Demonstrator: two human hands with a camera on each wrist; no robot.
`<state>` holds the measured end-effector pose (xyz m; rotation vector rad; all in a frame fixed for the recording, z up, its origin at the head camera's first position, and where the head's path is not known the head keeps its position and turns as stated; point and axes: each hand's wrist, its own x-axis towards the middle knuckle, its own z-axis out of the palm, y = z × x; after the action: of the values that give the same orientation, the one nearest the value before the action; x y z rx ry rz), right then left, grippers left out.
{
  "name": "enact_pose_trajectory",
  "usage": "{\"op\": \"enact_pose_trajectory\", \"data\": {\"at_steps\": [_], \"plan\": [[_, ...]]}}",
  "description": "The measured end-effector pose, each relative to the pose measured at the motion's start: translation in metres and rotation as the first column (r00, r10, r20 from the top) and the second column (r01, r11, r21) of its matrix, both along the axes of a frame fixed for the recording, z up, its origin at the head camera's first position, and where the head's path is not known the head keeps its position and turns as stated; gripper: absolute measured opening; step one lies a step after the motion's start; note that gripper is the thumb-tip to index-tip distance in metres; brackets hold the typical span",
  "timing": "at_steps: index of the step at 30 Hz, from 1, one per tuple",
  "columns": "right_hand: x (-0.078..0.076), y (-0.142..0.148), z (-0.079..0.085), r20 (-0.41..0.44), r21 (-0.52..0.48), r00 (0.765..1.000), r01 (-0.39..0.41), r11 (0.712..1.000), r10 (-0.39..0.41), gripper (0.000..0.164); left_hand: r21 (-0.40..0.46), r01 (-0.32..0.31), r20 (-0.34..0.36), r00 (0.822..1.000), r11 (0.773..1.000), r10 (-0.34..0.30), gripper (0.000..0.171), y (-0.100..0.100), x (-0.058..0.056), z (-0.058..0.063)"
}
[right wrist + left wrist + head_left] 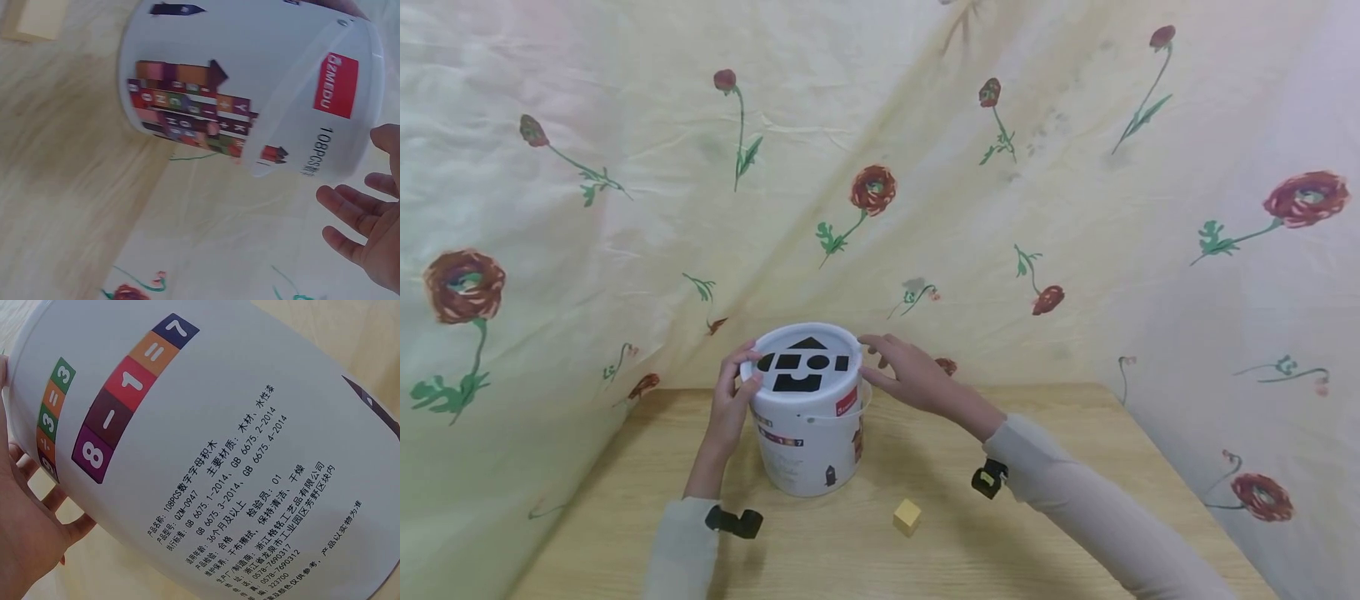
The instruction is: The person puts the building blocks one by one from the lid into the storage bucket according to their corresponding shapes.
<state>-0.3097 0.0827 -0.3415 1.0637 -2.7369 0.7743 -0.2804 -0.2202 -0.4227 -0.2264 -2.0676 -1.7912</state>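
Observation:
A white bucket [805, 458] with printed labels stands upright on the table. Its white lid [784, 385] bears black shapes: a triangle, a circle, rectangles and others; I cannot tell whether they are holes. At the left, my left hand [730, 400] grips the bucket's upper edge, thumb and fingertips over the lid's rim. In the left wrist view this hand [31, 531] lies against the bucket's printed side. My right hand [910, 372] reaches the lid's right edge with fingers spread and loosely extended. In the right wrist view, its fingers [350, 209] stand beside the lid end.
A small yellow wooden cube [907, 517] lies on the wooden table [820, 550], right of the bucket and nearer me. A thin white handle [867, 406] hangs at the bucket's right side. Behind and around the table hangs a flower-printed cloth [797, 242].

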Motion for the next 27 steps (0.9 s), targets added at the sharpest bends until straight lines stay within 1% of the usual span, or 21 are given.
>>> {"op": "enact_pose_trajectory", "data": {"at_steps": [3,7,11,14,18,20,23,27], "plan": [[0.004,0.007,-0.009,0.003,0.011,1.000,-0.022,1.000,0.022,0.054,0.003,-0.001,0.002,1.000,1.000,0.001,0.036,0.000,0.000,0.001],[0.011,0.018,-0.026,-0.005,0.072,0.998,-0.060,0.996,0.060,0.051,0.006,0.001,-0.002,1.000,1.000,-0.001,0.036,0.000,0.001,0.002],[0.016,0.026,-0.045,-0.071,0.154,0.991,-0.099,0.983,0.111,0.045,0.007,-0.004,0.003,1.000,1.000,0.004,0.035,0.000,0.001,0.001],[0.021,0.031,-0.057,-0.086,0.204,0.986,-0.123,0.971,0.143,0.041,0.002,-0.007,0.001,1.000,1.000,0.007,0.035,-0.001,0.001,0.000],[0.028,0.037,-0.071,-0.023,0.243,0.986,-0.156,0.957,0.166,0.040,-0.005,-0.005,-0.004,1.000,1.000,0.005,0.037,-0.001,0.000,-0.001],[0.031,0.040,-0.077,-0.006,0.258,0.982,-0.182,0.949,0.190,0.040,-0.003,-0.003,-0.004,1.000,1.000,0.003,0.037,-0.001,0.000,-0.001],[0.036,0.043,-0.083,-0.007,0.289,0.971,-0.227,0.930,0.239,0.040,0.004,0.003,-0.009,1.000,1.000,-0.003,0.036,-0.001,-0.001,-0.002],[0.039,0.045,-0.089,0.000,0.351,0.963,-0.253,0.901,0.271,0.045,0.015,0.015,-0.017,1.000,1.000,-0.014,0.036,-0.001,-0.001,-0.002]]}}
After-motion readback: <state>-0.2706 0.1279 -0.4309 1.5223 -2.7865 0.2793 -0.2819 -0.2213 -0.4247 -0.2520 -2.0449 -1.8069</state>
